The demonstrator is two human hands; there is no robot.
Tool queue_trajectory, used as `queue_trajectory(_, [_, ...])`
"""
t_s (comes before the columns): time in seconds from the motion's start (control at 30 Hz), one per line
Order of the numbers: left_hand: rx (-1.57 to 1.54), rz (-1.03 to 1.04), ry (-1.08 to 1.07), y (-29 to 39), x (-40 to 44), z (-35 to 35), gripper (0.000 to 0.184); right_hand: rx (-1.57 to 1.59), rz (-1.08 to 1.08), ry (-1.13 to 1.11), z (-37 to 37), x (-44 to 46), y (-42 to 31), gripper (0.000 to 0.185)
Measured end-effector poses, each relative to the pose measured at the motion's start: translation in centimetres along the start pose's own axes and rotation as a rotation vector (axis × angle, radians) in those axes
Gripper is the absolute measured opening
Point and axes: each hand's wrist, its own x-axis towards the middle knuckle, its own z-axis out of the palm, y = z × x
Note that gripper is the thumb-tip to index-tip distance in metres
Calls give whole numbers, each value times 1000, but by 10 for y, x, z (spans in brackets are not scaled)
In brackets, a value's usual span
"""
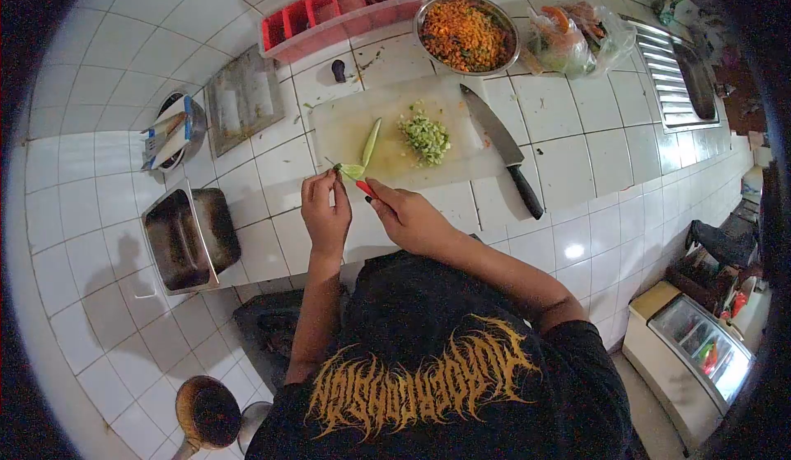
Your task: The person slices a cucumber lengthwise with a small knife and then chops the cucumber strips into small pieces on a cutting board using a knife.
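The right hand hides part of the red tool handle; the pan handle is cut off below; the plastic bag blurs most of its contents.

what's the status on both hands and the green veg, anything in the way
Left hand pinching green piece; right hand gripping red-handled tool. Chopped green pile on cutting board. Large knife lying right, clear of hands.

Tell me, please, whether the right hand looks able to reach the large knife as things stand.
Probably yes: nothing visible blocks the way from the right hand to the large knife, though the red tool in its grip would likely need setting down first.
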Motion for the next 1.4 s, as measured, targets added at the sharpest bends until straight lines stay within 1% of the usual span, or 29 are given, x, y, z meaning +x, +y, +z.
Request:
queue_trajectory(0.07, [3,4,3,1,1,0,13,12,27,-14,-2,0,-3,42])
queue_trajectory(0.13, [-27,-8,-17,3,0,-1,20,1,30,-20,-4,0,-5,43])
queue_trajectory(0.27, [-17,7,-16,4,1,-1,19,29,12,-8,-4,-1,-5,44])
queue_trajectory(0.37, [-32,-25,-8,5,1,-1,18,15,8,-12,-2,0,-4,44])
queue_trajectory(0.4, [-9,3,9,3,1,0,15,15,8,-12,-3,0,-5,44])
queue_trajectory(0.43, [15,32,26,2,1,0,12,33,5,-2,-4,0,-7,42])
queue_trajectory(0.5, [10,28,19,1,1,-1,12,50,2,9,-4,1,-9,39])
queue_trajectory(0.6, [3,28,18,0,0,1,11,32,47,-25,-3,1,-7,39])
queue_trajectory(0.63, [0,31,22,-1,0,1,10,16,1,-2,0,1,-3,40])
queue_trajectory(0.67, [0,31,22,-2,-1,1,10,1,-45,21,1,1,-1,40])
queue_trajectory(0.7, [-1,31,24,-3,-1,1,10,1,-44,22,1,1,-2,40])
queue_trajectory(0.77, [-3,32,27,-3,-2,1,10,14,-5,-5,0,2,-4,39])
queue_trajectory(0.87, [-13,-3,10,0,-3,1,10,12,-2,-3,6,3,5,38])
queue_trajectory(0.93, [-76,1,18,6,-3,0,11,5,9,-1,7,5,8,38])
queue_trajectory(1.03, [-33,33,17,2,-5,1,12,11,15,-7,8,7,7,38])
queue_trajectory(1.17, [-36,15,12,0,-7,1,12,-13,38,-20,8,6,8,38])
queue_trajectory(1.3, [-57,0,7,3,-6,0,14,-22,33,-26,7,7,10,39])
queue_trajectory(1.4, [-66,4,7,3,-6,1,14,-4,-19,4,7,6,11,40])
